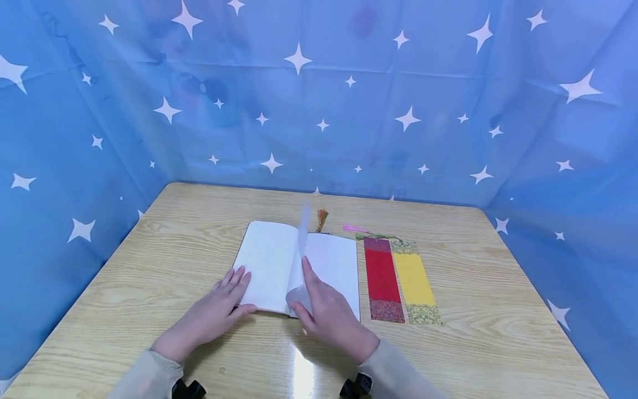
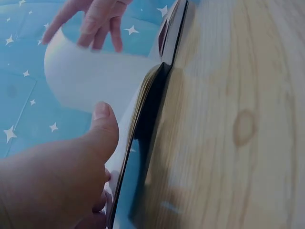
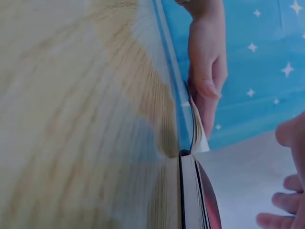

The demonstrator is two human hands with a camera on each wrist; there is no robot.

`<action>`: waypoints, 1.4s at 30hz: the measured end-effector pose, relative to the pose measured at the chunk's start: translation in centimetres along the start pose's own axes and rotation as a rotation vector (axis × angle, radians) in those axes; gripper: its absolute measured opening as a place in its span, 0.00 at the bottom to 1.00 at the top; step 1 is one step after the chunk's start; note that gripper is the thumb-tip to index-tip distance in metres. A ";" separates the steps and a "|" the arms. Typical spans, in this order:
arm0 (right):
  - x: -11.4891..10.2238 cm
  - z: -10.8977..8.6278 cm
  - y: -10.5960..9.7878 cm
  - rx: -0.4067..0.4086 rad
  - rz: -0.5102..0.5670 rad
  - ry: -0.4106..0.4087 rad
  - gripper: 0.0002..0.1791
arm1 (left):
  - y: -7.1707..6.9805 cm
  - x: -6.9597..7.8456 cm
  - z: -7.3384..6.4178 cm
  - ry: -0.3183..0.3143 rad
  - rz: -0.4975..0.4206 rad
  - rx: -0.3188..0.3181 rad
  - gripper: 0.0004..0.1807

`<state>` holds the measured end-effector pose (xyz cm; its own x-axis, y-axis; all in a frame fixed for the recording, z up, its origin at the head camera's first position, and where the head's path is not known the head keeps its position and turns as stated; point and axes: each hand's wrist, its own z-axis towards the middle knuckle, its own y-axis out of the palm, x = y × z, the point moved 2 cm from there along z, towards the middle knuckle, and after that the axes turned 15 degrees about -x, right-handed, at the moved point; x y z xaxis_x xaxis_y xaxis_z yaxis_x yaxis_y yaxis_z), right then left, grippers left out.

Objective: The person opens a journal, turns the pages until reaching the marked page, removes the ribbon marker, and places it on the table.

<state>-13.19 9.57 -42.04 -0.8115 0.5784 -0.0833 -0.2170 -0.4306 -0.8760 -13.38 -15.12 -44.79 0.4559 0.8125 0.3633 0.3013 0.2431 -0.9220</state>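
Note:
An open book [image 1: 266, 260] with blank-looking white pages lies on the table. My left hand [image 1: 211, 318] rests on its lower left corner, fingers over the left page and thumb along the bottom edge. A single page [image 2: 90, 78] stands raised and curved between the two halves. My right hand [image 1: 331, 316] is at that page's right side, index finger extended and thumb by its lower corner; straight fingers lie against the sheet in the left wrist view. An orange tassel [image 1: 322, 220] sticks out past the book's top edge.
Right of the book lie a red bookmark [image 1: 382, 277] and a yellow bookmark [image 1: 413, 280], both with patterned ends. A pink tassel [image 1: 355, 228] and a green tassel [image 1: 366, 236] are at their tops. A blue star-patterned curtain [image 1: 339, 138] surrounds the wooden table [image 1: 124, 288].

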 end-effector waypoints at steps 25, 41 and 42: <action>-1.3 0.0 1.5 -0.502 0.002 0.057 0.33 | -4.6 -0.5 -1.7 -0.057 -0.031 0.149 0.41; -1.3 -0.1 2.2 -0.581 0.002 0.099 0.31 | -2.0 2.8 0.8 0.045 0.156 0.089 0.46; -1.3 -0.1 2.3 -0.577 0.007 0.096 0.32 | -1.8 2.8 0.9 0.049 0.160 0.087 0.46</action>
<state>-12.56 7.90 -43.99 -0.7535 0.6483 -0.1092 0.1408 -0.0032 -0.9900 -13.36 -12.82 -42.25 0.5329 0.8183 0.2154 0.1494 0.1596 -0.9758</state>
